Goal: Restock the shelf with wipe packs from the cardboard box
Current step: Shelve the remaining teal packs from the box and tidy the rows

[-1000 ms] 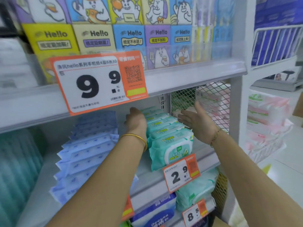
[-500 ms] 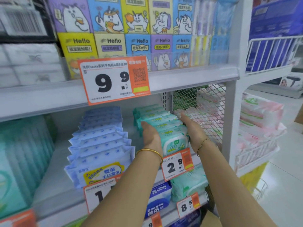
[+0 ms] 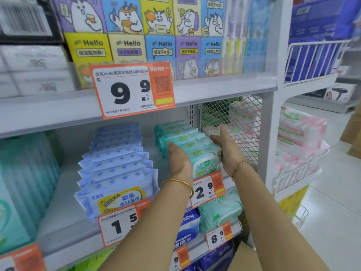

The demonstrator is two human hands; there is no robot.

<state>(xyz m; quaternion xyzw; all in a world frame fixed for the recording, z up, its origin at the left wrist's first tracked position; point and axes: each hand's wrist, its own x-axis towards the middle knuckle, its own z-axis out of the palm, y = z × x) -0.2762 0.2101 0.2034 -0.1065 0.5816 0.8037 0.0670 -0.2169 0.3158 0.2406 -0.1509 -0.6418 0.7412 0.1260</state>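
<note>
A row of teal wipe packs (image 3: 183,138) stands on edge at the right end of the middle shelf (image 3: 64,218), just left of a white mesh divider (image 3: 240,122). My left hand (image 3: 178,160) lies flat against the left side of the front packs. My right hand (image 3: 226,150) presses on their right side, fingers stretched toward the back. Together the two hands clamp the front teal pack (image 3: 206,163). A tan corner of the cardboard box (image 3: 247,258) shows at the bottom, below my right forearm.
A row of blue wipe packs (image 3: 117,167) stands left of the teal row, with a gap between them. Price tags (image 3: 208,189) hang off the shelf edges. Colourful tissue boxes (image 3: 162,42) fill the upper shelf. Pink packs (image 3: 300,133) sit in a wire basket to the right.
My hands drew back from deep in the shelf to the front of the teal row and closed in on both sides of it. Over the last half second they hardly moved.
</note>
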